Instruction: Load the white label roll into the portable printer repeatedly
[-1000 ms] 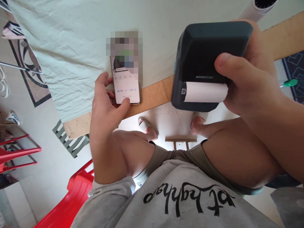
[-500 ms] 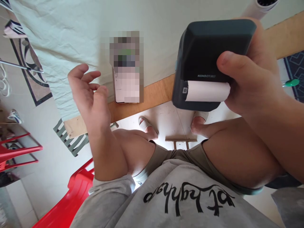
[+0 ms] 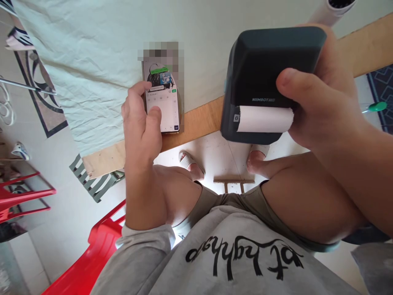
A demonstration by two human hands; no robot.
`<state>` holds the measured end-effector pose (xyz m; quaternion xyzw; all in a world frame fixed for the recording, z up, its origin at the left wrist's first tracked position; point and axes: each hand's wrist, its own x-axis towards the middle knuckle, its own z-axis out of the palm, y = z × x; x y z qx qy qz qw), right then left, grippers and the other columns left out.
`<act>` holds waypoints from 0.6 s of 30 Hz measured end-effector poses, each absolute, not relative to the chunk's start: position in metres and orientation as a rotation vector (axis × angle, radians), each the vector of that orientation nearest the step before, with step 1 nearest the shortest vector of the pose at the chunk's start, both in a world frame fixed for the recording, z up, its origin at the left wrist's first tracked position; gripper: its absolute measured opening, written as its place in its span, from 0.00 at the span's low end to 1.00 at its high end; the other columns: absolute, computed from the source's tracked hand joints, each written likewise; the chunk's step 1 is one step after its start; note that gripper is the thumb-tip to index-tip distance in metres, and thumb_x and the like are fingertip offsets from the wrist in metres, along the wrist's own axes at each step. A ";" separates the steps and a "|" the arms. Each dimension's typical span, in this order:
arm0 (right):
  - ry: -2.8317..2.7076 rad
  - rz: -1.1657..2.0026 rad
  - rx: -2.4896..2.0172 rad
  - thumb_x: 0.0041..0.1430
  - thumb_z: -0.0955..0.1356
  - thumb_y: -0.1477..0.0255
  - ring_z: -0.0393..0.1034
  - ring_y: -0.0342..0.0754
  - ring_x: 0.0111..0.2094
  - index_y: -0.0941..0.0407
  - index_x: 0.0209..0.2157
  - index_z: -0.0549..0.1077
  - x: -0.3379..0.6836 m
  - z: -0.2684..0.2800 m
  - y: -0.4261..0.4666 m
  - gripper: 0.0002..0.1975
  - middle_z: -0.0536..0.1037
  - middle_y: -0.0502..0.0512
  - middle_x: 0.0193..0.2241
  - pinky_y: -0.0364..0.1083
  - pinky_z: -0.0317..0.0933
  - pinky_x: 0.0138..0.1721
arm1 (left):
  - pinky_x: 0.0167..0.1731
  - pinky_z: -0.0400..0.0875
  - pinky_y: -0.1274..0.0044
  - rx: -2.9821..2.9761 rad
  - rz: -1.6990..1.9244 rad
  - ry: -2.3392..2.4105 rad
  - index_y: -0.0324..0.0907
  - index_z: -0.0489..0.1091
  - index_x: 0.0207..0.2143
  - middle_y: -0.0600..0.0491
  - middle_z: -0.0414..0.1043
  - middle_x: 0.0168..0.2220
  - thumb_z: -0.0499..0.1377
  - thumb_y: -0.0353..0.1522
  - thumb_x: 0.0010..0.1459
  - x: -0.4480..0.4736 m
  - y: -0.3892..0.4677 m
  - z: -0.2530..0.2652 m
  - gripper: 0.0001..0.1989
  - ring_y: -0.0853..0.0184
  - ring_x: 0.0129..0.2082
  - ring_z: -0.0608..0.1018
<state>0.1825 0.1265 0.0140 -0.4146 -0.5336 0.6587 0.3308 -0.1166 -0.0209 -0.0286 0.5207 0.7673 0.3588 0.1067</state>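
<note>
Over on the R side of the view, the right hand has a firm hold of a dark NIIMBOT device, thumb laid across its front & the other fingers mostly hidden behind it. Device overlaps the table's edge from this angle, face toward the cam. A white paper strip curls out of its lower part, w/ a little square symbol just beside it, and the end of the strip is right by the hand.

L side: phone is on the pale green cloth at the near edge of the table, bottom end reaching the bare wood strip. Screen's lit, top part is pixelated so can't read it, lower part looks like a mostly blank light panel w/ tiny icons. The left hand is at the phone's left edge, loosely open, fingers part bent, index tip & thumb apart over the screen. Not gripping anything afaict; can't tell if either tip actually touches the glass.

Other stuff: white cylinder w/ a dark opening up top R, green-capped item far R, red chair lower L, green slatted seat near the table corner.
</note>
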 end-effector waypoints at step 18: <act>-1.405 1.712 -1.078 0.37 0.85 0.42 0.66 0.31 0.44 0.51 0.55 0.69 0.185 0.012 0.126 0.50 0.73 0.50 0.48 0.39 0.72 0.42 | 0.77 0.52 0.31 1.615 0.943 2.254 0.63 0.74 0.70 0.44 0.64 0.68 0.43 0.80 0.56 -0.111 -0.023 -0.043 0.54 0.38 0.72 0.66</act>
